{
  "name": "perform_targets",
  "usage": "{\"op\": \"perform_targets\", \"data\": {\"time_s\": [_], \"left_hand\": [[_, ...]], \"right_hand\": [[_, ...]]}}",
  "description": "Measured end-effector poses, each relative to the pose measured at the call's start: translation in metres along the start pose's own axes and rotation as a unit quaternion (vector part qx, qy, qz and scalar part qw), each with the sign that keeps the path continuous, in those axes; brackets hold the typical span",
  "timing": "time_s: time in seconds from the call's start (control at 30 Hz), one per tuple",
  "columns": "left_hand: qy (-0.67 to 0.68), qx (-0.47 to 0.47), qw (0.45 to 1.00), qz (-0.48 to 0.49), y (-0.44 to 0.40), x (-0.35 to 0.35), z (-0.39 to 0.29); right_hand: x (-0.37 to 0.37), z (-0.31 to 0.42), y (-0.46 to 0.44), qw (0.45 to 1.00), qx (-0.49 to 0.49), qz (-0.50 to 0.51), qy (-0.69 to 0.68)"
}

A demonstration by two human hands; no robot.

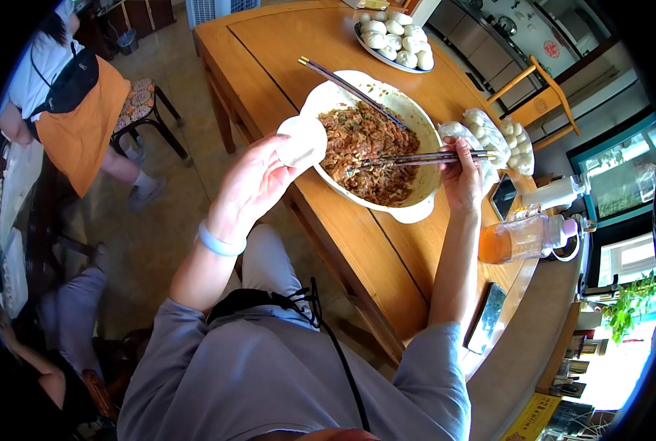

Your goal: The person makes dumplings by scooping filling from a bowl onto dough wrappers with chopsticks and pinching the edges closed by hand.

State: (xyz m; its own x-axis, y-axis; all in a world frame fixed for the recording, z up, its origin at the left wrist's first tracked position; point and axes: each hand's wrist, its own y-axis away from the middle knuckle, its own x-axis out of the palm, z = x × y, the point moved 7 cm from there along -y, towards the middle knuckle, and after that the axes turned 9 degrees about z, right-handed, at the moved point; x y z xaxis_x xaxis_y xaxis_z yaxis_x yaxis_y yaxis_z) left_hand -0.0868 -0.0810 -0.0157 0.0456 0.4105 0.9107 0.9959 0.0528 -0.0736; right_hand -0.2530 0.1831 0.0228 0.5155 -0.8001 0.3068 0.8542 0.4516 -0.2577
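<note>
A round white dough wrapper [302, 142] lies on the fingers of my left hand [253, 178], beside the left rim of a large white bowl [418, 212]. Brown minced filling [364, 140] fills much of the bowl. My right hand [461, 176] is closed round a pair of dark chopsticks [434, 157] at the bowl's right side, and their tips reach into the filling. A second pair of chopsticks [342, 84] leans across the bowl's upper rim, with its lower ends on the filling.
A plate of white buns [395, 40] sits at the table's far end. Bagged buns [482, 132], a bottle of orange liquid [519, 237] and two phones [487, 316], [504, 195] are on the right. A person [70, 95] stands at the left near a stool [140, 103].
</note>
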Motion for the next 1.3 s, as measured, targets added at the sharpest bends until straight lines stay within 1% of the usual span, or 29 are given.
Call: {"op": "perform_targets", "data": {"time_s": [0.1,0.2,0.3,0.4,0.5,0.6,0.63,0.73,0.87,0.97,1.07,1.17,1.23,1.3], "left_hand": [[0.004,-0.004,1.0,0.007,-0.001,0.003,0.002],[-0.009,0.002,1.0,-0.012,0.002,0.006,0.002],[0.001,-0.007,1.0,0.014,0.0,0.008,0.004],[-0.009,-0.017,1.0,0.009,-0.001,0.012,0.009],[-0.014,-0.039,0.999,0.003,-0.002,0.018,0.015],[-0.003,-0.065,0.998,0.018,-0.002,0.026,0.023],[0.022,-0.075,0.996,0.041,-0.004,0.03,0.026],[0.034,-0.092,0.992,0.075,-0.005,0.033,0.032],[0.06,-0.088,0.993,0.045,-0.009,0.029,0.035],[0.058,-0.092,0.993,0.055,-0.008,0.033,0.036],[0.063,-0.085,0.992,0.065,-0.008,0.036,0.035],[0.05,-0.084,0.994,0.053,-0.008,0.036,0.035],[0.047,-0.089,0.993,0.063,-0.008,0.036,0.036],[0.045,-0.094,0.992,0.074,-0.008,0.038,0.038]], "right_hand": [[-0.007,0.002,-0.001,1.0,-0.011,-0.014,-0.023],[-0.012,0.009,-0.001,0.999,-0.025,-0.017,-0.037],[-0.017,0.014,-0.001,0.998,-0.042,-0.031,-0.033],[-0.012,0.018,0.001,0.995,-0.049,-0.051,-0.068],[0.006,0.022,0.002,0.99,-0.057,-0.025,-0.125],[0.023,0.021,0.006,0.99,-0.056,-0.017,-0.13],[0.027,0.019,0.005,0.99,-0.045,0.007,-0.131],[0.035,0.017,0.008,0.996,-0.036,-0.006,-0.086],[0.034,0.017,0.006,0.999,-0.034,0.024,-0.035],[0.032,0.025,0.006,0.998,-0.048,0.039,-0.024],[0.031,0.038,0.009,0.996,-0.082,0.03,-0.028],[0.02,0.04,0.008,0.994,-0.088,0.025,-0.061],[0.024,0.041,0.008,0.991,-0.098,0.025,-0.083],[0.029,0.032,0.007,0.993,-0.091,0.013,-0.077]]}}
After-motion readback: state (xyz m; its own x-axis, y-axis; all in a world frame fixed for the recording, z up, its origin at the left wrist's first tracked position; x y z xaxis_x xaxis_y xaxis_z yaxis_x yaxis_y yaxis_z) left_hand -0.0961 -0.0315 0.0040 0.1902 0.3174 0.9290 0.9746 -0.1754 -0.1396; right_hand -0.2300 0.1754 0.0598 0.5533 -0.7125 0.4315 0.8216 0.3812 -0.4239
